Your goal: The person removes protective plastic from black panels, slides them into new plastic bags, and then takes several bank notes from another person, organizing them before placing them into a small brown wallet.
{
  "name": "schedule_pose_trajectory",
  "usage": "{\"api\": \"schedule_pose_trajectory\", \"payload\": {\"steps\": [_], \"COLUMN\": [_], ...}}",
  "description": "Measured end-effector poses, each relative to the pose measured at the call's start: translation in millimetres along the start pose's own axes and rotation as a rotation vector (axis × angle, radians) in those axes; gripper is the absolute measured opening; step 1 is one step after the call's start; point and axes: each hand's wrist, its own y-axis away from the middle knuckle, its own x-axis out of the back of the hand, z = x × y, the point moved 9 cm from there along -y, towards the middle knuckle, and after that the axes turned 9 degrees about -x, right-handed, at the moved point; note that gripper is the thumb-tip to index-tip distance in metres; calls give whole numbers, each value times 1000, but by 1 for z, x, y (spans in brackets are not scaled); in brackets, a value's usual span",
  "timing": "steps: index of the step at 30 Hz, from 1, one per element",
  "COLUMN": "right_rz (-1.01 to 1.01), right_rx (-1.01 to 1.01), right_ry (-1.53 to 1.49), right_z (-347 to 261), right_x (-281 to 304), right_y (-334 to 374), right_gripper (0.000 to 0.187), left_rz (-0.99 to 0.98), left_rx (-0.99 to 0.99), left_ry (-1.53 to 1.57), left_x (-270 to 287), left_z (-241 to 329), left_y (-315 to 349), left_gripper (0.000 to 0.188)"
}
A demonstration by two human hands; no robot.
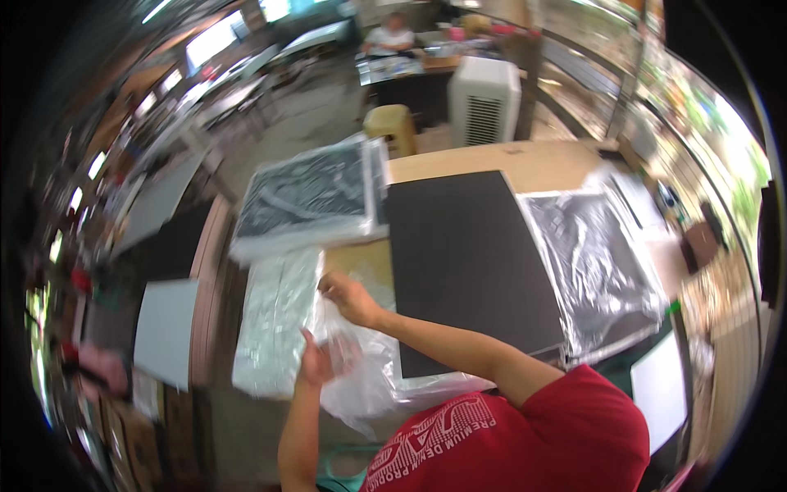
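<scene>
My right hand (351, 300) reaches across to the left, its fingers pinched at the upper edge of a clear plastic bag (369, 392). Just below it is my left hand (326, 359), thumb raised and fingers stretched out behind or against the film; blur hides the exact contact. The bag hangs loosely over the table's near edge. Beside my hands lies a stack of clear plastic sleeves (275, 316). A flat black board (469, 262) rests on the table to the right of my hands, partly covered by my right forearm.
Plastic-wrapped dark panels (307, 193) are stacked at the table's back left. Another wrapped panel (592, 254) lies right of the board. Beyond the wooden table (484, 158) stand a yellow stool (391, 123), a white air cooler (485, 90) and a seated person (389, 37). Pale boards (166, 328) stand left.
</scene>
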Motion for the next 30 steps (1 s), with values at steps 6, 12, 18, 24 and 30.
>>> {"api": "schedule_pose_trajectory", "payload": {"steps": [6, 12, 18, 24, 30], "right_rz": [-1562, -1816, -1619, -1034, -840], "right_rx": [-285, -224, 355, 29, -168], "right_ry": [-231, -512, -762, -750, -808], "right_z": [5, -66, -200, -148, -119], "right_x": [-88, -65, 89, 145, 202], "right_y": [88, 143, 119, 112, 165], "right_gripper": [42, 63, 42, 43, 44], "left_rz": [-575, -925, -872, -773, -689], "left_rx": [942, 525, 201, -28, -215], "left_ry": [-1173, -1164, -1296, -1337, -1338], "left_x": [-65, -164, -221, -258, -295], "left_z": [-13, 7, 14, 5, -16], "left_y": [44, 17, -15, -30, -33], "left_gripper": [46, 42, 41, 39, 38]}}
